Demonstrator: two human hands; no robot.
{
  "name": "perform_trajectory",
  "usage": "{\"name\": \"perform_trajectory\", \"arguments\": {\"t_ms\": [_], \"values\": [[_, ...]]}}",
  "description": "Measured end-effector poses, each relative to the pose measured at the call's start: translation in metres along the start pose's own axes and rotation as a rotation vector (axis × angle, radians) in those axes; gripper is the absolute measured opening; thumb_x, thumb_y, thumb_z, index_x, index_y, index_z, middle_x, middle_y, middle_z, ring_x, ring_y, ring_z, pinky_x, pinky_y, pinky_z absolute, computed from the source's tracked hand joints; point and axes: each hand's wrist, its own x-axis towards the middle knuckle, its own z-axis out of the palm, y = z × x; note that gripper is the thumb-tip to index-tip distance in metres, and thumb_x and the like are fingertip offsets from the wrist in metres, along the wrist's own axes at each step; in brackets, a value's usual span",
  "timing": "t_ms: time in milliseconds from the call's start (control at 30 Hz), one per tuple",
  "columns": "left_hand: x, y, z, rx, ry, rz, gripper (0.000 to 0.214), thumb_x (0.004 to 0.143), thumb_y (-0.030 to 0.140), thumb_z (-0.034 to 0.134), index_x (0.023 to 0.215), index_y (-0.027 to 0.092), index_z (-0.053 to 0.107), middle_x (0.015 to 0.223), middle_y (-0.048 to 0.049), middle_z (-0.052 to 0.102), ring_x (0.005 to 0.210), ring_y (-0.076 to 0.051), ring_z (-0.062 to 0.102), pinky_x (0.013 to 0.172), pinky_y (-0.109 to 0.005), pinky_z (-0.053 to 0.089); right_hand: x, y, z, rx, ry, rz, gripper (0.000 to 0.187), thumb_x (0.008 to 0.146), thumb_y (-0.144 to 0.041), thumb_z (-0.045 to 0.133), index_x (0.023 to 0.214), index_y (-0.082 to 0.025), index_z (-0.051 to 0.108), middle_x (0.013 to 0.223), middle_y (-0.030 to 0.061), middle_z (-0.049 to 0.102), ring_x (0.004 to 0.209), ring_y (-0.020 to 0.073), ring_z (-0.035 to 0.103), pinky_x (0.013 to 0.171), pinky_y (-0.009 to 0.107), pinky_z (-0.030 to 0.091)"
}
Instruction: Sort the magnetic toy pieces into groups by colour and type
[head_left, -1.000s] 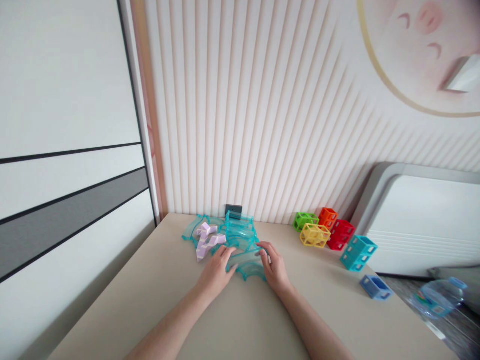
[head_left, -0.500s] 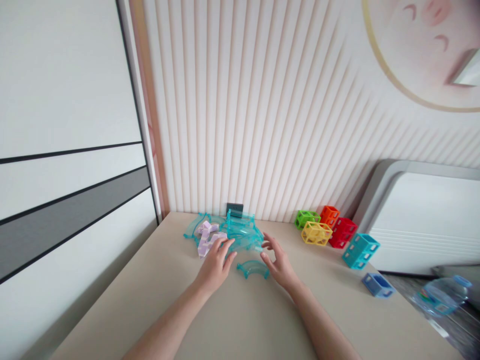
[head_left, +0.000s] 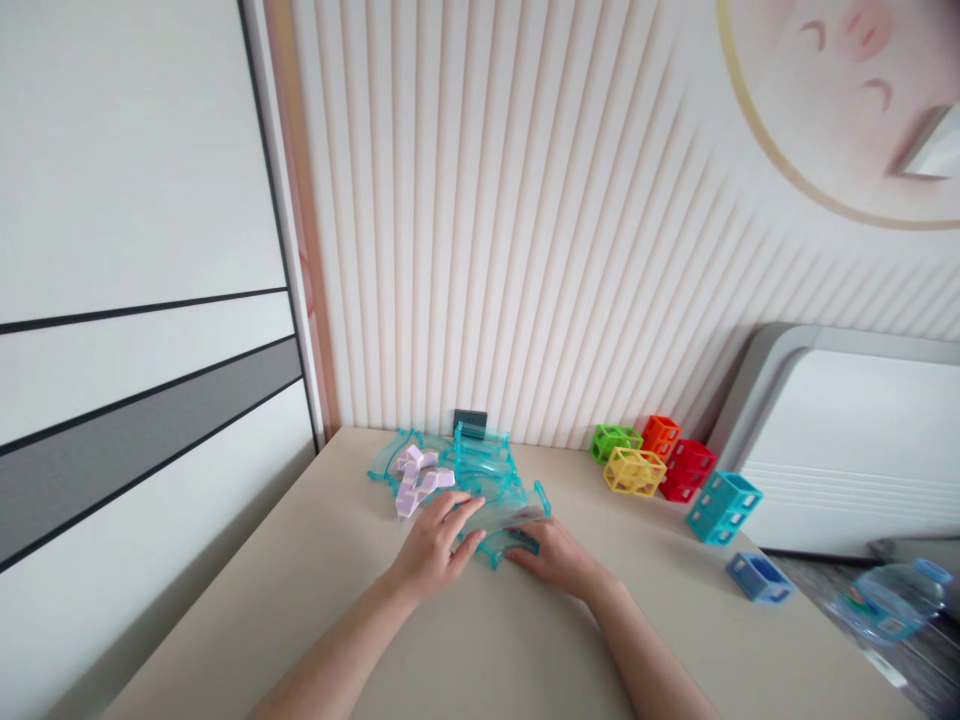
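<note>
A clear teal curved track piece [head_left: 499,514] spans the space between my hands, with one end post rising behind the right one. My left hand [head_left: 435,545] has its fingers over the piece's left end and the thumb below it. Around the right part of the piece, the fingers of my right hand [head_left: 559,555] are bent, partly hiding it. Beneath lies another curved teal track piece [head_left: 493,552], mostly covered. Just beyond is a pile of similar teal track pieces [head_left: 480,462]. Lilac angular blocks [head_left: 412,485] rest at its left.
At the right stand square-framed blocks: green [head_left: 615,443], yellow [head_left: 634,472], orange [head_left: 660,437], red [head_left: 686,470], teal [head_left: 724,508] and blue [head_left: 759,578]. A dark box [head_left: 471,424] sits by the ribbed wall [head_left: 465,220]. A plastic bottle [head_left: 896,600] is beyond the table's right edge.
A curved teal piece has come from the pile toward me, over the loose one. My right hand has moved nearer and closed around it; my left hand has shifted slightly right and nearer.
</note>
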Motion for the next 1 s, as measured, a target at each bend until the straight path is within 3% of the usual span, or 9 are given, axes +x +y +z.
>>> {"name": "perform_trajectory", "arguments": {"t_ms": [100,300,433,667,1000], "values": [[0.000,0.001,-0.003,0.021,-0.021,0.036,0.035,0.099,0.032,0.053,0.131,0.021,0.062,0.112,-0.0117,0.070,0.105,-0.025,0.068,0.094,-0.040,0.057,-0.001,0.005,-0.006,0.004,0.034,-0.016,0.030,0.089,-0.030,0.069,0.120,-0.030,0.072,0.125,0.0074,0.072,0.116,0.0276,0.066,0.103,0.047,0.052],[0.002,0.000,-0.005,0.031,-0.046,0.019,0.035,0.099,0.032,0.051,0.128,0.019,0.064,0.109,-0.0118,0.071,0.102,-0.025,0.069,0.091,-0.040,0.057,-0.006,0.024,-0.029,-0.030,0.091,0.010,0.016,0.090,-0.033,0.068,0.102,-0.026,0.076,0.102,0.0068,0.074,0.096,0.0241,0.069,0.090,0.038,0.055],[0.001,0.000,-0.005,0.035,-0.095,0.068,0.035,0.098,0.034,0.052,0.127,0.020,0.065,0.107,-0.0113,0.072,0.097,-0.026,0.069,0.088,-0.041,0.057,-0.012,0.048,-0.038,-0.003,0.169,0.073,0.023,0.091,-0.037,0.065,0.106,-0.023,0.075,0.098,0.0065,0.074,0.090,0.0225,0.069,0.083,0.033,0.055],[0.000,0.001,-0.002,0.029,-0.251,0.059,0.034,0.097,0.034,0.055,0.127,0.023,0.066,0.111,-0.0095,0.072,0.101,-0.026,0.068,0.091,-0.043,0.056,-0.017,0.082,-0.026,-0.151,0.360,0.295,0.027,0.088,-0.038,0.062,0.105,-0.022,0.075,0.101,0.0092,0.075,0.092,0.0278,0.071,0.085,0.038,0.055],[-0.005,-0.004,0.006,-0.038,-0.343,0.004,0.035,0.092,0.028,0.063,0.127,0.027,0.066,0.114,-0.0060,0.070,0.107,-0.025,0.066,0.097,-0.042,0.054,-0.007,0.070,-0.002,-0.314,0.463,0.450,0.026,0.089,-0.036,0.062,0.108,-0.023,0.074,0.104,0.0120,0.075,0.101,0.0311,0.068,0.088,0.042,0.051]]}}
